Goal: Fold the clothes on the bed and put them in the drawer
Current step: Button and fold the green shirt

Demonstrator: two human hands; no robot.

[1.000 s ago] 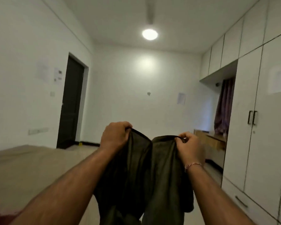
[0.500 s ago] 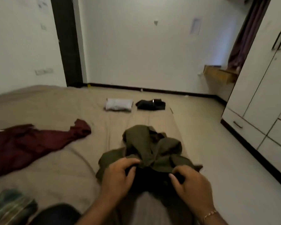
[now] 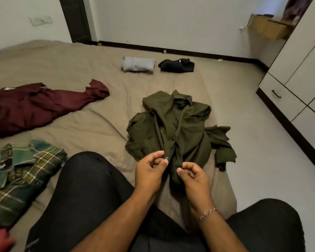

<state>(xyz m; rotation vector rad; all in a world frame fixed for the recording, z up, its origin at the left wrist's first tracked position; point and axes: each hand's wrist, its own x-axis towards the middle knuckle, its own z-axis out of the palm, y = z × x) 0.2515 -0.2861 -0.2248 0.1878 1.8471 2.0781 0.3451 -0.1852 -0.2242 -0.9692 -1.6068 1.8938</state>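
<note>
Both hands, the left hand [image 3: 149, 170] and right hand [image 3: 191, 177], pinch the olive shirt's [image 3: 173, 124] hem on the bed [image 3: 80, 124], with maroon shirt [image 3: 35, 106], plaid shirt [image 3: 16, 175] and two folded bundles [image 3: 138, 64] lying around.

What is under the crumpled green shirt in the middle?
The crumpled olive-green shirt lies on the tan bedsheet, which shows all around it. One sleeve hangs off the bed's edge over the pale floor. Whether anything else hides beneath it cannot be seen.

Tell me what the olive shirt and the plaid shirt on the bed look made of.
Olive green shirt: thin matte woven cloth, probably cotton; it crumples into soft creases. Green plaid shirt: thicker matte weave, maybe flannel; the checks are woven in and slightly fuzzy.
</note>
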